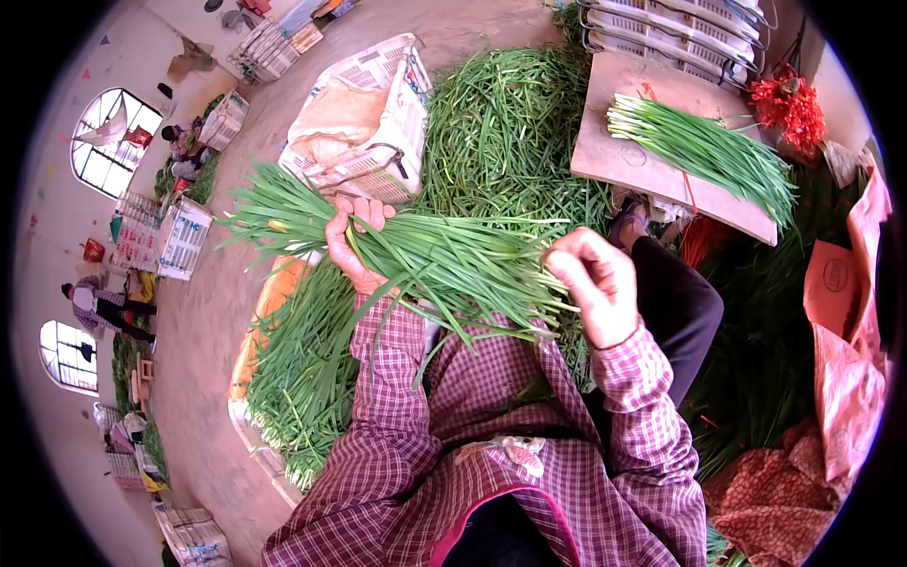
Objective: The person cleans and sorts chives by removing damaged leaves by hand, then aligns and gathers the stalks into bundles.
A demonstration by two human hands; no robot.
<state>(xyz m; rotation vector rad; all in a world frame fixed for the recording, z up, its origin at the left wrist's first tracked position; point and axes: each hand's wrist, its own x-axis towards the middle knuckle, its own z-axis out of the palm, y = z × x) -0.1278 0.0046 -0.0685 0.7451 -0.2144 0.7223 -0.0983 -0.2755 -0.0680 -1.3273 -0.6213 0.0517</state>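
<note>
A loose bunch of long green stalks with leaves [453, 260] lies across the front of my body. My left hand [354, 241] is wrapped round it near its leafy end. At the pale stem ends, my right hand [595, 283] is closed in a pinch; what its fingers hold, if anything, is too small to make out. A neat bundle of the same greens [704, 151] rests on a wooden board [624, 113] at the upper right. Behind my hands is a large heap of greens [501, 123].
A white plastic crate [364, 123] stands beyond my left hand. More greens [298, 369] fill a container at my left. Red ties [787, 109] hang beside the board, and stacked white racks [671, 33] stand behind it. Pink sacking [850, 340] is at the right. Other people sit far left.
</note>
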